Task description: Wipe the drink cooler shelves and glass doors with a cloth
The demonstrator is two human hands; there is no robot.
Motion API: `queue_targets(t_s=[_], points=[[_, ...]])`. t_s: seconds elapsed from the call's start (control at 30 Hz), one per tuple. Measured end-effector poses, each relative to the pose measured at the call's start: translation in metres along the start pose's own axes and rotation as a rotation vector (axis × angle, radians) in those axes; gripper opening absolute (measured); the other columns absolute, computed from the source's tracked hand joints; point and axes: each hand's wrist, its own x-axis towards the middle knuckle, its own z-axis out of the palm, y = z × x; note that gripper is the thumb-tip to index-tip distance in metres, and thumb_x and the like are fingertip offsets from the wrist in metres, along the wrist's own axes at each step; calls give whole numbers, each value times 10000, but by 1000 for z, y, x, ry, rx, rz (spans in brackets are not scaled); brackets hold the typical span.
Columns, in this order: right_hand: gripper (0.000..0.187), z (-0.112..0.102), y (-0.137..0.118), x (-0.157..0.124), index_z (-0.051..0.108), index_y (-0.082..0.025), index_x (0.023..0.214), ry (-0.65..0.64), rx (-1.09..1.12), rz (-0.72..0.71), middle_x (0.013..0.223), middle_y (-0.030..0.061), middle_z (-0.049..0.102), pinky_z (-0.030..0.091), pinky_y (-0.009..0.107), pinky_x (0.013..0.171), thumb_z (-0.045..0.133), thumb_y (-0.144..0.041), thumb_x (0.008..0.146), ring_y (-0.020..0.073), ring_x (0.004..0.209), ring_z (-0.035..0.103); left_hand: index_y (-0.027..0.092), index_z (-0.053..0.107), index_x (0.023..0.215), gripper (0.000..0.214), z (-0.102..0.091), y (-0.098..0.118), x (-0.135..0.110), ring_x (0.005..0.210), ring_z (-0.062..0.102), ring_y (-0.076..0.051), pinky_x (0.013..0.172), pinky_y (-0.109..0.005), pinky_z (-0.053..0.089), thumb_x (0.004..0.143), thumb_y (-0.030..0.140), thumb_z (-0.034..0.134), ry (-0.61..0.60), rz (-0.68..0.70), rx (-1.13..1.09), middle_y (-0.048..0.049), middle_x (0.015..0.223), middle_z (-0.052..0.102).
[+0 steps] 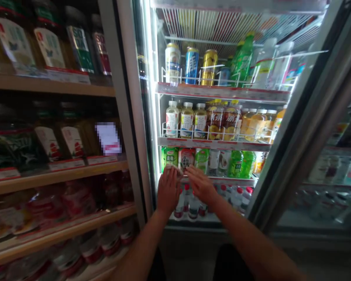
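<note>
Both hands reach into a lit drinks fridge, at the front edge of its third shelf (222,180). My left hand (168,191) has its fingers bent over a pale, crumpled cloth (174,168) at the left end of that edge. Beside it, my right hand (201,185) holds nothing that I can see; its fingers are stretched forward toward the shelf front. Just behind the hands stand a green carton (169,155) and a red carton (186,156), partly covered by the fingers. Water bottles with red caps (193,207) stand below the hands.
Above are a shelf of tea bottles (187,121) and a shelf of cans (192,64), both fronted by wire rails. The metal door frame (298,117) slants along the right. Wooden shelves (61,171) of dark bottles line the left.
</note>
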Motion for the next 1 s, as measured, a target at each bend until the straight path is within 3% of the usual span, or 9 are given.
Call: queue_targets(t_s=[0.1, 0.2, 0.4, 0.63, 0.7, 0.87, 0.93, 1.0], points=[[609, -38, 29, -3, 341, -236, 1566, 125, -395, 92, 1518, 102, 514, 268, 502, 1236, 486, -125, 984, 248, 1502, 341, 168, 147, 1615, 710, 9, -11, -22, 1536, 143, -335, 1216, -573, 309, 996, 184, 495, 13, -47, 63, -170, 1609, 321], [674, -56, 57, -11, 197, -232, 1606, 94, -666, 84, 1522, 100, 501, 147, 462, 1269, 511, -221, 1010, 236, 1487, 368, 226, 83, 1622, 754, 13, -27, -14, 1535, 129, -312, 1221, -565, 320, 969, 71, 427, 23, -26, -17, -133, 1648, 230], [688, -45, 75, -27, 163, -186, 1610, 110, -805, 11, 1458, 111, 572, 84, 442, 1275, 479, -276, 1006, 238, 1434, 456, 273, 103, 1621, 707, -1, -47, 50, 1552, 94, -286, 1266, -536, 182, 1011, 162, 443, 246, -138, -100, -93, 1693, 54], [667, -44, 73, -25, 183, -183, 1608, 117, -807, 23, 1461, 93, 574, 87, 451, 1274, 446, -269, 1002, 234, 1418, 476, 221, 178, 1613, 683, 9, -40, 26, 1554, 108, -319, 1253, -609, 200, 984, 139, 431, 174, -85, -54, -136, 1668, 190], [647, -43, 74, -24, 228, -179, 1600, 118, -809, 23, 1466, 90, 570, 84, 455, 1275, 448, -265, 998, 231, 1437, 450, 193, 271, 1588, 645, 2, -44, 49, 1552, 122, -324, 1254, -608, 205, 965, 123, 423, 181, -80, -49, -145, 1644, 259], [583, -42, 74, -24, 365, -173, 1552, 127, -801, 29, 1475, 78, 564, 55, 453, 1281, 475, -260, 987, 216, 1485, 371, 144, 436, 1506, 611, -29, -45, 149, 1544, 160, -333, 1276, -574, 154, 897, 96, 446, 289, 5, -70, -153, 1625, 296], [569, -42, 73, -24, 396, -171, 1536, 127, -792, 29, 1474, 71, 566, 43, 447, 1285, 483, -256, 980, 203, 1511, 318, 128, 447, 1496, 624, -34, -38, 169, 1542, 172, -322, 1277, -557, 166, 875, 73, 450, 305, 17, -51, -156, 1611, 321], [558, -42, 73, -24, 418, -168, 1523, 130, -784, 28, 1475, 69, 567, 33, 443, 1287, 483, -248, 975, 192, 1533, 263, 107, 440, 1498, 640, -34, -31, 173, 1546, 154, -315, 1278, -549, 167, 860, 61, 451, 313, 38, -26, -165, 1593, 346]])
